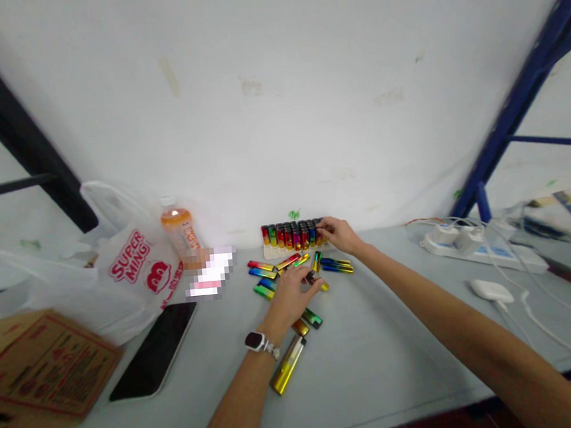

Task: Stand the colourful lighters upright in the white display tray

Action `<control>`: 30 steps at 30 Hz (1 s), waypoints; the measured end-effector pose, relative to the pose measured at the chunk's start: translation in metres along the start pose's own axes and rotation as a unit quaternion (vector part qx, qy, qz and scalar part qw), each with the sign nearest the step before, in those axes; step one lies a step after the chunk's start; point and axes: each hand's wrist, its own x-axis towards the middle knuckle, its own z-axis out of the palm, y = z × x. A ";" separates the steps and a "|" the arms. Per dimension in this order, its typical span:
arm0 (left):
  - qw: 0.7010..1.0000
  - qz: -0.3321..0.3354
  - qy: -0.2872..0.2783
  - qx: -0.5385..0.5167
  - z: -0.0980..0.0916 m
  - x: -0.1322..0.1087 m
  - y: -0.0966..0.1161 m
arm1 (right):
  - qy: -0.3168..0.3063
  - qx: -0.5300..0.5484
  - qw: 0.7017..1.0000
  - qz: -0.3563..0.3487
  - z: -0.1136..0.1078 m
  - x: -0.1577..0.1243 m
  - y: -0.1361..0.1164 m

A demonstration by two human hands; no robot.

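Fingers of the right hand (340, 234) are drawn together, nearly closed, at the right end of the upright lighters (291, 235); whether they grip one I cannot tell. These lighters stand packed in rows in a pale tray (273, 251) near the wall (296, 106). Left-hand fingers curl with a small gap to the thumb around something dark, and a firm hold cannot be made out; the left hand (291, 295) is over the loose lighters (263, 273), with a watch (255, 340) on its wrist. Blue lighters (337, 267) lie right of it, a green lighter (313, 318) below its palm, and a yellow lighter (289, 365) nearer the table's front edge. A phone (153, 352) lies to the left, beside a box (49, 368) and a bag (139, 260); a power strip (489, 256) sits to the right.
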 end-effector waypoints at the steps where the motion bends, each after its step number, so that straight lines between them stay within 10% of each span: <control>1: 1.000 0.000 0.007 -0.003 0.000 0.000 0.001 | 0.015 -0.034 0.999 -0.005 0.001 -0.001 0.000; 8: 0.998 -0.018 0.039 -0.034 0.001 0.000 0.004 | 0.053 -0.143 0.988 0.000 -0.001 -0.017 -0.030; 13: 0.995 -0.014 0.064 -0.079 0.004 0.000 0.005 | 0.038 0.048 0.997 0.046 0.008 -0.046 -0.078; 21: 0.990 -0.011 0.103 -0.092 -0.003 0.003 0.019 | -0.089 0.410 0.869 0.262 0.035 -0.085 -0.113; 25: 0.987 -0.020 0.115 -0.107 -0.005 0.001 0.019 | -0.051 0.487 0.804 0.339 0.032 -0.085 -0.117; 30: 0.995 -0.025 0.078 -0.065 -0.004 0.000 0.010 | 0.037 0.457 0.804 0.379 0.026 -0.086 -0.114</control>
